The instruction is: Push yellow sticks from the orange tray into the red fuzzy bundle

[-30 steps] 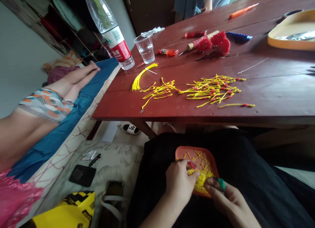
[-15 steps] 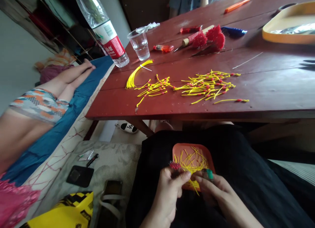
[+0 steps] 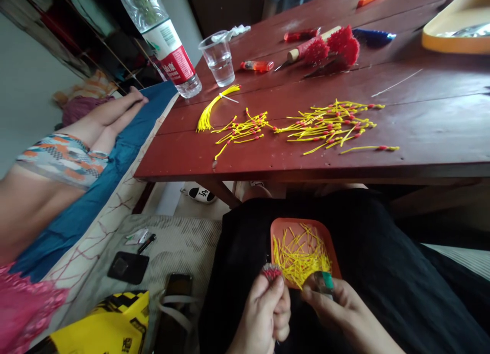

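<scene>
My left hand (image 3: 266, 308) is closed around a small bundle with red, bead-like tips (image 3: 271, 272), which show above the thumb and fingers. Just to its right, my right hand (image 3: 339, 305) has its thumb and fingers drawn together at the tray's near edge. A dark piece with a green band (image 3: 326, 280) sits at its index finger; whether it is worn or held I cannot tell. An orange tray (image 3: 332, 247) rests on my lap, full of loose short yellow cords (image 3: 300, 254) with small red bits among them.
Knotted yellow cords with red beads (image 3: 329, 122) lie on the red-brown table (image 3: 184, 165), beside a tied yellow bundle (image 3: 209, 111). Behind stand a bottle (image 3: 174, 58) and a water cup (image 3: 220, 63). Red-tufted sticks (image 3: 344, 45) and lighters (image 3: 257, 66) lie nearby. At left, a person (image 3: 69, 160) lies on a bed.
My two hands have parted: the left has moved down and left with the red-tipped bundle, the right slightly down. More of the cords in the tray show.
</scene>
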Demonstrator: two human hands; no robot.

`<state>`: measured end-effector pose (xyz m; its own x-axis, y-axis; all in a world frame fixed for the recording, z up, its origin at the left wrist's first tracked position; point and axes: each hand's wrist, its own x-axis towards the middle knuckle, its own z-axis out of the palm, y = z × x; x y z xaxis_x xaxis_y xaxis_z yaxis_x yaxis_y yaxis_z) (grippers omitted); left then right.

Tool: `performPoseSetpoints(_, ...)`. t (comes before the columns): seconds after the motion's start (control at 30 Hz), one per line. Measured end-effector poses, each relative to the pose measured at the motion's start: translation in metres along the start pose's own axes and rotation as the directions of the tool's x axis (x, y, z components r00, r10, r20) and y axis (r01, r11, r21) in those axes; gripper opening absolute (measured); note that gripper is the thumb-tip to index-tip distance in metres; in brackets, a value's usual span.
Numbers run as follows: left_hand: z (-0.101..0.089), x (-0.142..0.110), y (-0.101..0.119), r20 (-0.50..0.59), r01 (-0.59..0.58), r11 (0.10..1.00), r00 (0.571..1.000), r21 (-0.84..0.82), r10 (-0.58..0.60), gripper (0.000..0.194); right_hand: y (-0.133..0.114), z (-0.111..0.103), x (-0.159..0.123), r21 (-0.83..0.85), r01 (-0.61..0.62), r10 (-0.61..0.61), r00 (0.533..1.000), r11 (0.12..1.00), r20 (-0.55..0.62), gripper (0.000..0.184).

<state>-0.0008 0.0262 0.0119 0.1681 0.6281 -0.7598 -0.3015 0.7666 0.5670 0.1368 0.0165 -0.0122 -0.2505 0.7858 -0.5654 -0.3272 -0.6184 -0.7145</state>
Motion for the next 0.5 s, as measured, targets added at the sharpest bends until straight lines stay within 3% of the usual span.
performPoseSetpoints(0.1,-0.002,-0.003,-0.002,-0.017,0.002,1.000,1.000,-0.013,-0.003,0.039,0.002,0.003,-0.003,-0.021,-0.030,0.029,1.000,0.999,-0.005,0.037)
performPoseSetpoints(0.3,-0.007,-0.007,-0.005,-0.066,-0.004,0.997,0.998,-0.074,-0.001,0.034,0.008,0.005,-0.005,-0.142,0.024,-0.014,0.997,0.990,0.070,0.035)
performPoseSetpoints(0.5,-0.009,-0.011,-0.012,-0.184,-0.059,0.997,0.982,-0.046,0.050,0.031,0.012,0.009,-0.007,-0.167,0.058,-0.057,0.998,0.984,0.014,0.038)
